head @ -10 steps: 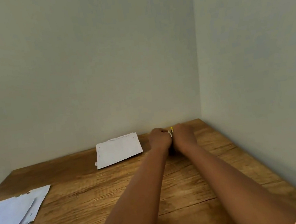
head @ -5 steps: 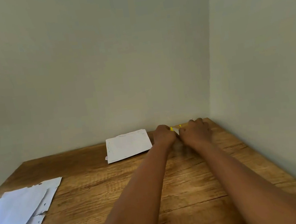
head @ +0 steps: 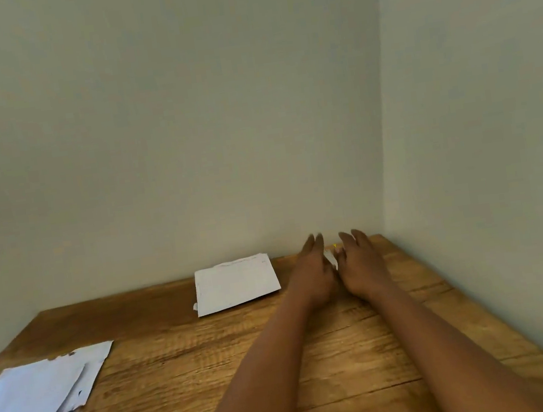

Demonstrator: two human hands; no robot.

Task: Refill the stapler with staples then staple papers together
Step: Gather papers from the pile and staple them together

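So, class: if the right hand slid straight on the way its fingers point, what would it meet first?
The right hand points its straight fingers at the back wall, near the corner. Nothing shows between fingertips and wall, so probably the wall first, though depth is hard to judge.
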